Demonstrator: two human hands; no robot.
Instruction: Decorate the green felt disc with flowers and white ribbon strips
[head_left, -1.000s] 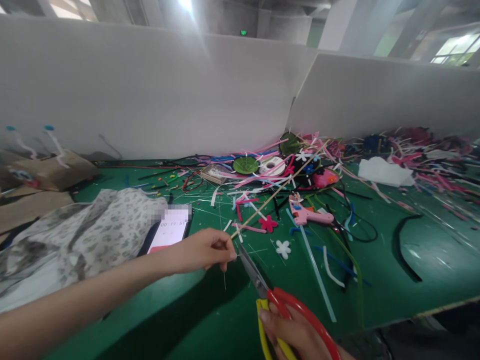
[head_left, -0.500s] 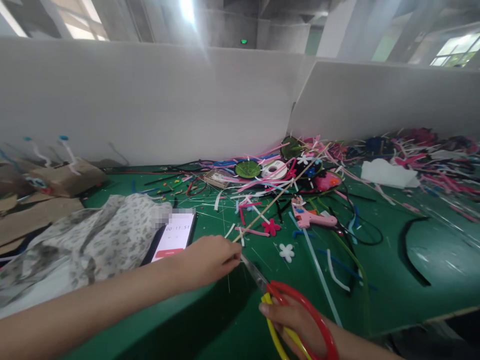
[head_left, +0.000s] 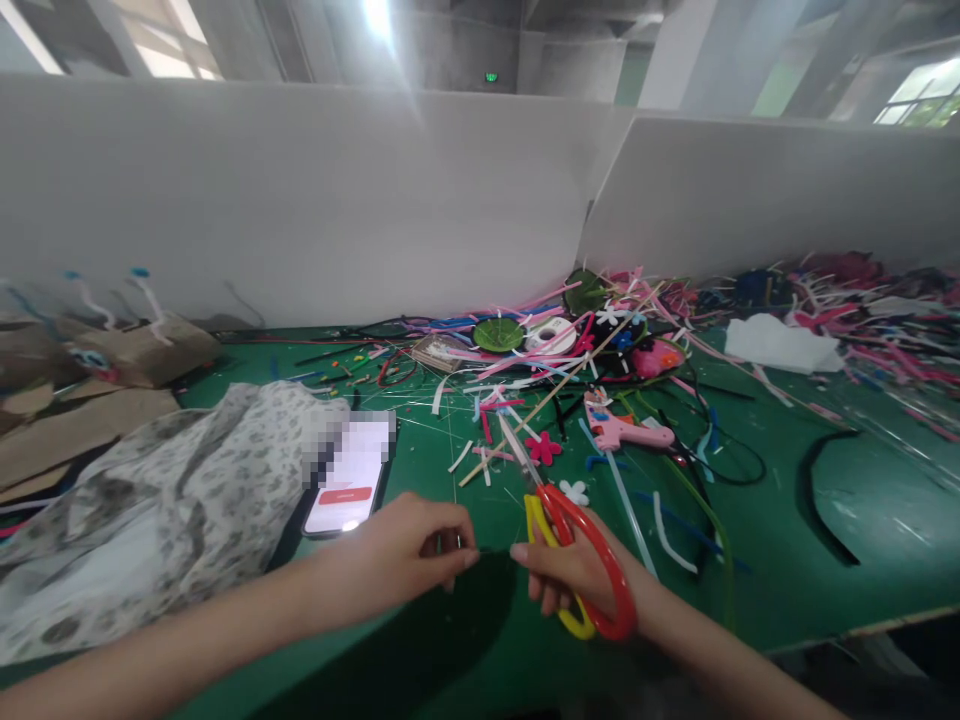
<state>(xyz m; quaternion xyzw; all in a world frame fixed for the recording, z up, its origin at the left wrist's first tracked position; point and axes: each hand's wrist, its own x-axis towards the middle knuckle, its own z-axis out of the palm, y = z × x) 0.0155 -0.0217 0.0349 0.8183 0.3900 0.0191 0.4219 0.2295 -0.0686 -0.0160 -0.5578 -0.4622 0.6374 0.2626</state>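
Observation:
My left hand (head_left: 420, 545) is low in the middle of the view, its fingertips pinched on a thin dark strand (head_left: 491, 550). My right hand (head_left: 574, 580) sits just to its right, and its forefinger tip meets the other end of the strand. That hand also grips red-and-yellow scissors (head_left: 581, 540) by the handles. Their blades are closed and point away from me. A long wooden stick (head_left: 555, 385) lies free on the green table (head_left: 750, 590), running from near the scissors' tip up into the craft pile.
A phone (head_left: 351, 478) with a lit screen lies left of my hands, beside patterned cloth (head_left: 165, 500). A pink glue gun (head_left: 622, 430), felt flowers, ribbon spools and several coloured strips litter the table behind. Cardboard sits far left; white partitions (head_left: 300, 200) wall the back.
My left hand let go of the wooden stick, which now lies on the table. Both hands drew back toward me and met. The scissors swung round, blades pointing away.

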